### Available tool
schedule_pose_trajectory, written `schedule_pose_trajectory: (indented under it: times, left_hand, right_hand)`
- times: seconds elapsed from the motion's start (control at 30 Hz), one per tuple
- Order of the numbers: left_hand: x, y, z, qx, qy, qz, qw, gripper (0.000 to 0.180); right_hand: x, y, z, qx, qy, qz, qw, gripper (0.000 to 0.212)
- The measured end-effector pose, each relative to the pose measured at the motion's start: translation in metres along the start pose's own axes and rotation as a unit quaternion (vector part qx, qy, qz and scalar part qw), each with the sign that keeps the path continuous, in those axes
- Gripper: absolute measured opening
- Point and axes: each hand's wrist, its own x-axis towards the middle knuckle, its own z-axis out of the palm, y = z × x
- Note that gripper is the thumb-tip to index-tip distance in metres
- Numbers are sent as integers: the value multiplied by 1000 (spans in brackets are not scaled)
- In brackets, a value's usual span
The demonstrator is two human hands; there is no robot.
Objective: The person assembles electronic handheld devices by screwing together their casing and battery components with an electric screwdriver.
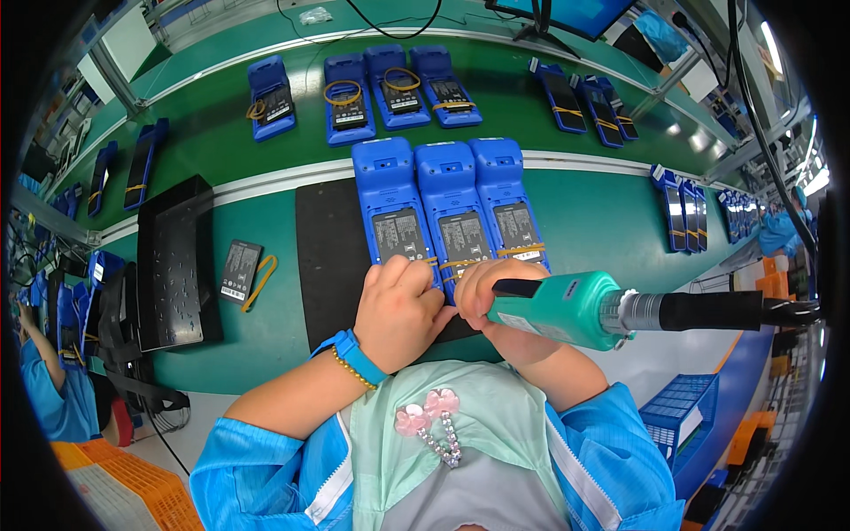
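Note:
Three blue handheld terminals lie side by side in front of me, a left one [386, 181], a middle one [447, 181] and a right one [500, 168]. Black batteries show in their backs, and yellow rubber bands [521, 251] cross their lower parts. My left hand [396, 305] is closed at the left terminal's lower end and covers it; whatever its fingers hold is hidden. In my right hand [496, 296] is a green electric screwdriver [567, 305], lying sideways with its grey collar and black cable end to the right. Its tip is hidden behind that hand, near the middle terminal.
A dark mat [323, 257] lies under the terminals. To the left are a loose battery [240, 270], a rubber band [259, 283] and a black tray [177, 265]. More banded terminals [350, 97] stand on the green belt [212, 115] behind. A co-worker's arm [42, 350] shows far left.

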Motion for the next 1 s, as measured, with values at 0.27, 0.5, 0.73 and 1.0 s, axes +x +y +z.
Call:
schedule_pose_trajectory:
  times: [0.27,0.5,0.73,1.0]
  left_hand:
    - [-3,-1,0,1,5,-5,1000,20]
    - [-3,-2,1,5,6,0,1000,21]
    - [2,3,-6,-7,-4,6,1000,23]
    - [18,23,0,-13,-23,22,999,37]
  right_hand:
    - [3,-3,4,23,13,25,999,5]
    - [6,-6,6,68,32,41,996,21]
    - [6,-29,-14,109,44,-18,993,78]
    - [-11,-22,-42,22,116,-82,990,87]
